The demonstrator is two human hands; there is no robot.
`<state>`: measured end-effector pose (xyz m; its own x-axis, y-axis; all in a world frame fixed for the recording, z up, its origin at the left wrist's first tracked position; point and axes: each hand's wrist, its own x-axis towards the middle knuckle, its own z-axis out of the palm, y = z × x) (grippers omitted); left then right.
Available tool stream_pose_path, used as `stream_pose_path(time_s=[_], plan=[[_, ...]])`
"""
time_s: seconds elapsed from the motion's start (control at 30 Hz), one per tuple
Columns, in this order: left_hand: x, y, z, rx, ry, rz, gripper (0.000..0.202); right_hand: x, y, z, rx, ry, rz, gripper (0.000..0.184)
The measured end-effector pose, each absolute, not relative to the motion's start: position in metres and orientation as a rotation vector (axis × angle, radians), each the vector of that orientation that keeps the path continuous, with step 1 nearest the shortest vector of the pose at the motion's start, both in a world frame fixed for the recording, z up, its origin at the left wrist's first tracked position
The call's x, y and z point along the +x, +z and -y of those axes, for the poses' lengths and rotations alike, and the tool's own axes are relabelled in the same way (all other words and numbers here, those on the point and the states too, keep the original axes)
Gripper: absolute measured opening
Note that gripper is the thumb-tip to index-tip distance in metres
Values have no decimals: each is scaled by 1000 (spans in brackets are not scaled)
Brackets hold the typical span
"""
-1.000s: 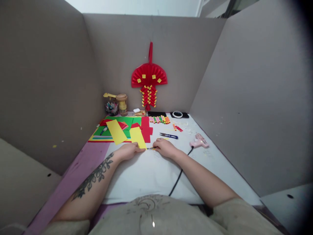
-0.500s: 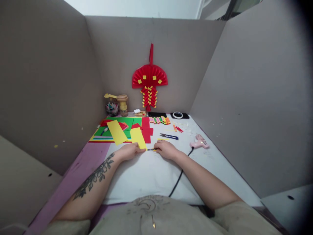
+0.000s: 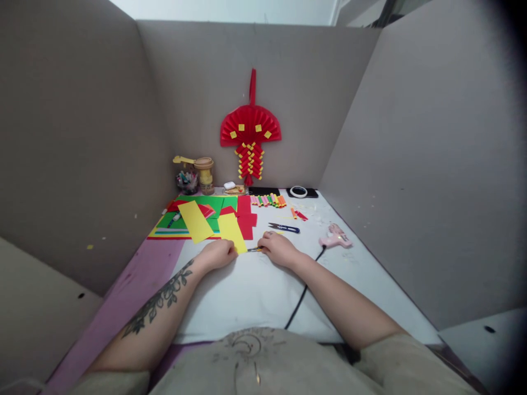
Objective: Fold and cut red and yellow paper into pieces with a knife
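Note:
In the head view, a yellow paper sheet lies at the middle of the table, its lower edge by my left hand. The fingers of that hand are curled closed on the sheet's near-left edge. Just right of the sheet, my right hand is closed around a slim tool with a dark metal-looking end and an orange part. The tool's end points left, at the paper's near-right corner; its exact kind is too small to tell. Thread snips lie beyond my right hand.
Coloured paper sheets and another yellow sheet lie left. Several rolled paper tubes are lined up behind. A pink glue gun with a black cord sits right. A red fan ornament hangs on the back panel.
My left hand has slid slightly left along the yellow sheet's edge, and its fingers are more curled. My right hand has shifted a little left, still holding the slim tool. The view has tilted slightly.

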<state>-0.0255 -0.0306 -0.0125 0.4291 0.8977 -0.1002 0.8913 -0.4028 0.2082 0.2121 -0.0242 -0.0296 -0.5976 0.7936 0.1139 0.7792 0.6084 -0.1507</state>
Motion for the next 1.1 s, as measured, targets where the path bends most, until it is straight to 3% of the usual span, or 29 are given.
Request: stream_pose_path(time_s=[0.4,0.57,0.73,1.1], plan=[[-13,-21,27,2270,196,-1619,16,212,-32,12,-1384,60,2644,19],[-29,-23,19,2299,251,-1383,27,214,-33,11,-1364,71,2636,19],[-35,-12,23,2523,119,-1145,41,215,-33,10,-1333,72,2631,19],[-30,-1,27,2641,-238,-1181,43,212,-28,9,-1309,72,2690,17]])
